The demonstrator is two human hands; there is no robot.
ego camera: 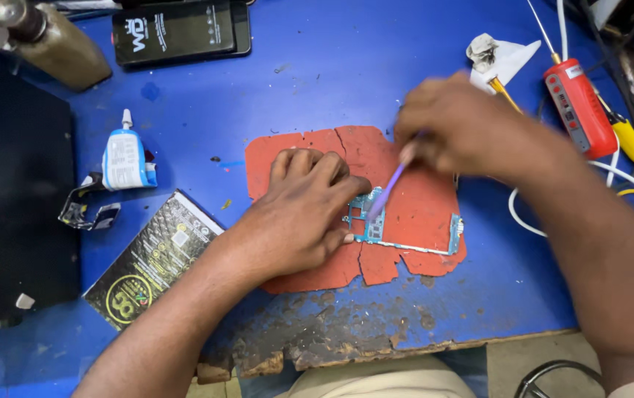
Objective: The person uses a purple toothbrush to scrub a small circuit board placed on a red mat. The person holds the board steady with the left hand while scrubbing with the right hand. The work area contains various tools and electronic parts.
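A blue-green phone circuit board (405,230) lies on a cracked red mat (420,195) on the blue table. My left hand (302,210) rests fingers curled on the mat, its thumb and fingertips pressing the board's left end. My right hand (457,129) hovers above the mat's upper right and grips a thin purple-handled brush (388,190), whose tip touches the board near my left thumb. The brush is blurred by motion.
A black phone (180,31) lies at the back. A small white-and-blue bottle (125,156), a dark printed packet (151,258), a brass-coloured dispenser (51,40), a red tester (579,107) with yellow probes and white cable (516,214) surround the mat. The table's front edge (376,346) is worn.
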